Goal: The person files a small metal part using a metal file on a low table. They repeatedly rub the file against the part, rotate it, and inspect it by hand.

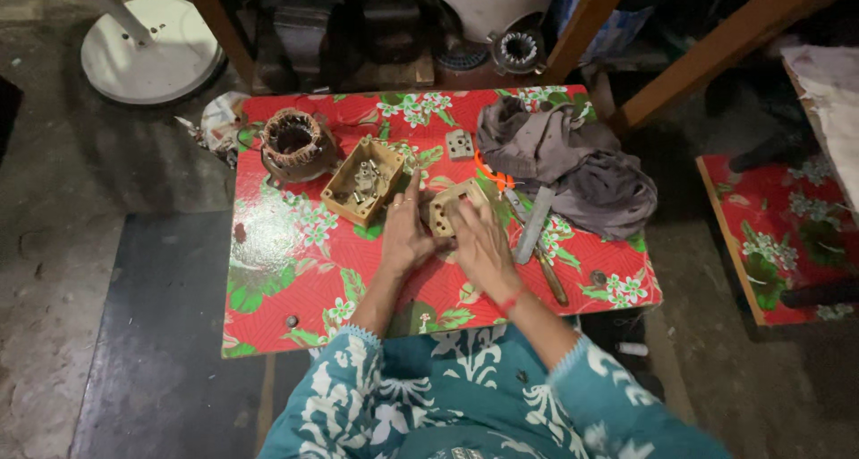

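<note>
Head view: your left hand [404, 237] and right hand [480, 244] both grasp a beige frame [455, 207]; a slip could knock it into the screw tray [364, 180]

Table near edge: bare floral cloth [268, 271] left of left hand [404, 237], open passage there. Ahead-left, open box of screws [364, 180] and copper-wound coil [293, 144] block reach. Right of right hand [481, 249]: metal bar [534, 225] and wood-handled tool [548, 276] lie close. Grey rag heap [573, 164] fills far right corner. Small grey block [460, 144] sits mid-back.
</note>
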